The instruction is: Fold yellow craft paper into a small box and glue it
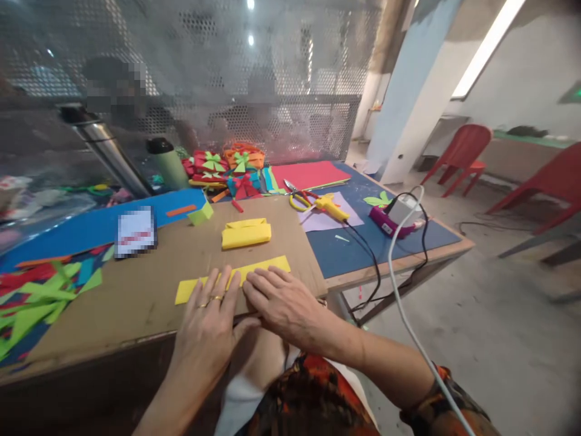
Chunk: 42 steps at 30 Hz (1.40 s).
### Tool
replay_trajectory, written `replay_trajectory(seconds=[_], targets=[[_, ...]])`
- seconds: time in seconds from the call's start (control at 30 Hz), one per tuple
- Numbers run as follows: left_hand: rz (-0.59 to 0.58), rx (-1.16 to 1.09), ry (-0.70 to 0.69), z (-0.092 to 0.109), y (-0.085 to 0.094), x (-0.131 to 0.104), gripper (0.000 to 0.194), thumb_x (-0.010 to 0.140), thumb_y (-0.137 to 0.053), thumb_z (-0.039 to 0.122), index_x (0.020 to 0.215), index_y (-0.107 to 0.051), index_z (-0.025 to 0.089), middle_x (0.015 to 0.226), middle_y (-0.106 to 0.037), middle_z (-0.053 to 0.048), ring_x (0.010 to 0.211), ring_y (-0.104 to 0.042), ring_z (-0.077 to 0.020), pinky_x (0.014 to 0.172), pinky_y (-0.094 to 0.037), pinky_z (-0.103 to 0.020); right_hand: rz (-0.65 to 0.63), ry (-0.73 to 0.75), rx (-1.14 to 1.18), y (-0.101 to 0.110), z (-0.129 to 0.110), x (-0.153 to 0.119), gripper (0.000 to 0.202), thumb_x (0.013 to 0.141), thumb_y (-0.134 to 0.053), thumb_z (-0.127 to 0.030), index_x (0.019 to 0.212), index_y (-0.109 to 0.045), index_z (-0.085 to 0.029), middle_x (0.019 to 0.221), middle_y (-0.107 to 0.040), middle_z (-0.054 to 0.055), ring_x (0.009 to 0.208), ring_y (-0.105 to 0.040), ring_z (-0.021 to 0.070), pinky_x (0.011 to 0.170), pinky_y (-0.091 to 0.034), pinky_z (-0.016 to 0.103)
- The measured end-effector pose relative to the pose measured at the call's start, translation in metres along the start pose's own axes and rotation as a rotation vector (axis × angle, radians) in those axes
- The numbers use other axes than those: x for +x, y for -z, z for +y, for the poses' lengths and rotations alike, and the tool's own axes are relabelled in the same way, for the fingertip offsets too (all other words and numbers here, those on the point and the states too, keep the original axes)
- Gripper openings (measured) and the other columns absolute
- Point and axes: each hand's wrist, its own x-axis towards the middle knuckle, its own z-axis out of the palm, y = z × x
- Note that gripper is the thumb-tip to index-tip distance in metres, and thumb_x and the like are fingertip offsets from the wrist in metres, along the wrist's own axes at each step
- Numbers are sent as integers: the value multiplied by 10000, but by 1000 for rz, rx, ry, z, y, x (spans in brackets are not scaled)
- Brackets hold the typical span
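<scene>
Both hands lie on a folded yellow strip (pixel 278 264) near the front edge of the brown board. My left hand (pixel 209 315), with two rings, presses the strip's left part with its fingers extended and slightly apart. Beside it, my right hand (pixel 276 301) rests its fingers flat on the middle and right part, hiding some of the strip. Just beyond the strip sits a folded yellow piece (pixel 246 235), shaped like a small flat box and touched by neither hand.
Scissors (pixel 297 195) and a yellow glue gun (pixel 333 209) lie to the right, its cord running off past a purple power strip (pixel 391 221). Colourful bow-tied pieces (pixel 242 160) and a green bottle (pixel 167 163) stand behind. Paper scraps (pixel 40 290) cover the left. A white cable (pixel 399 290) hangs at right.
</scene>
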Motion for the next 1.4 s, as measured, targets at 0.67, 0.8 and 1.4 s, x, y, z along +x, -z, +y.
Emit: replay_trajectory(seconds=[0.67,0.8,1.4], targets=[[-53,0,22,3,9,0,701,940,-535,637,1453,-611,165,1478,-542,-315,1324,-573,-505,1053,-486,-667,128,-429,-375,66,63,-63,415,1077,-430,-409,837,-677,-178,809,-690,68,783,-623,184,698,-421,289],[-49,10,11,3,7,0,691,928,-598,603,1443,-619,143,1454,-551,-339,1309,-579,-519,1043,-488,-671,-198,-839,-514,79,114,-31,418,1077,-394,-407,1073,-719,-143,1071,-722,162,1028,-654,258,813,-433,329],[-72,-17,28,-1,-2,-5,642,907,-707,358,1499,-551,164,1487,-526,-327,1326,-570,-506,1064,-459,-703,-488,-979,-539,69,175,-22,337,1015,-583,-343,1281,-626,-141,1271,-659,137,1134,-658,263,935,-563,456]])
